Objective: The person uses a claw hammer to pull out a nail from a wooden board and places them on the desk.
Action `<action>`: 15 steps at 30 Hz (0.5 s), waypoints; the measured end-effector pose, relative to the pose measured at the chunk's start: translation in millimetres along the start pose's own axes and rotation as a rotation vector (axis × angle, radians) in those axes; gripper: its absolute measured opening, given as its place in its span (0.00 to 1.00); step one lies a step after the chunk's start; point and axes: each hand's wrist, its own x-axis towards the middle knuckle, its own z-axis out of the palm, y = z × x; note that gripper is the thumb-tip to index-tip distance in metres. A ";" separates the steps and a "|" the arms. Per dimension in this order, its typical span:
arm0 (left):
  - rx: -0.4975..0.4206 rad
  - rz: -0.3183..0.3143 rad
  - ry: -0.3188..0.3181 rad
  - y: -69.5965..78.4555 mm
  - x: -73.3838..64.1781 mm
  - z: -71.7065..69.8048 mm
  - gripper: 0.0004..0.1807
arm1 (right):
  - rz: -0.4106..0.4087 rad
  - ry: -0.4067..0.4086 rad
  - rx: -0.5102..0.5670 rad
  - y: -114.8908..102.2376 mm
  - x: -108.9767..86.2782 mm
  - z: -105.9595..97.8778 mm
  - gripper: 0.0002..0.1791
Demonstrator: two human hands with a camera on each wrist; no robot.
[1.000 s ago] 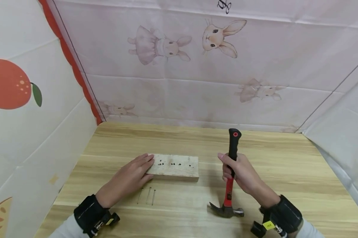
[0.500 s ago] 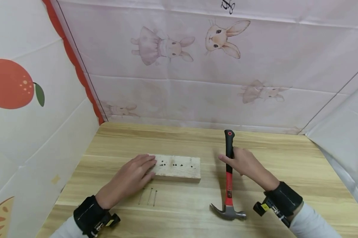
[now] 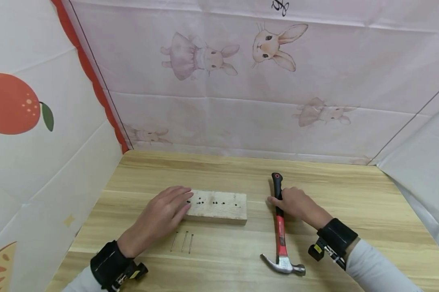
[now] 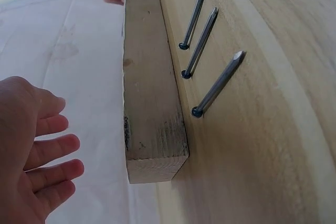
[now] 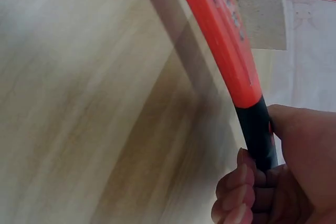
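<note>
A claw hammer [image 3: 281, 235] with a red and black handle lies low over the table, its steel head toward me. My right hand [image 3: 297, 205] holds the black grip, and the right wrist view shows the curled fingers [image 5: 236, 195] around it. At the left end of a pale wooden block [image 3: 219, 210] hovers my left hand [image 3: 160, 213]. In the left wrist view its relaxed fingers [image 4: 55, 150] are apart from the block. Small dark spots, too small to identify, mark the block's top. Three loose nails [image 4: 202, 43] lie in front of it, side by side.
The wood-grain table [image 3: 219, 271] meets a pink cloth wall [image 3: 219, 121] with printed rabbits at the back. White cloth walls stand at the left [image 3: 48, 170] and right [image 3: 420, 162]. A dark camera band [image 3: 113, 263] is strapped on each wrist.
The hammer has been lowered toward the table, with its grip end moving left and nearer to me. My right hand has regripped the handle. The left hand has lifted slightly from the block.
</note>
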 end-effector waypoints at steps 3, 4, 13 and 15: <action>0.002 -0.004 -0.010 0.6 -0.3 -0.2 0.18 | 0.004 -0.010 -0.011 0.8 1.9 3.5 0.33; 0.002 -0.006 -0.015 0.9 -0.4 -0.1 0.18 | 0.000 -0.011 -0.018 1.2 2.1 4.7 0.33; -0.005 -0.004 -0.010 -0.2 -0.9 2.0 0.18 | -0.033 0.008 -0.058 4.8 1.8 11.1 0.34; -0.004 0.001 -0.004 -0.7 -0.6 1.7 0.18 | -0.037 0.017 -0.077 4.7 1.3 11.5 0.35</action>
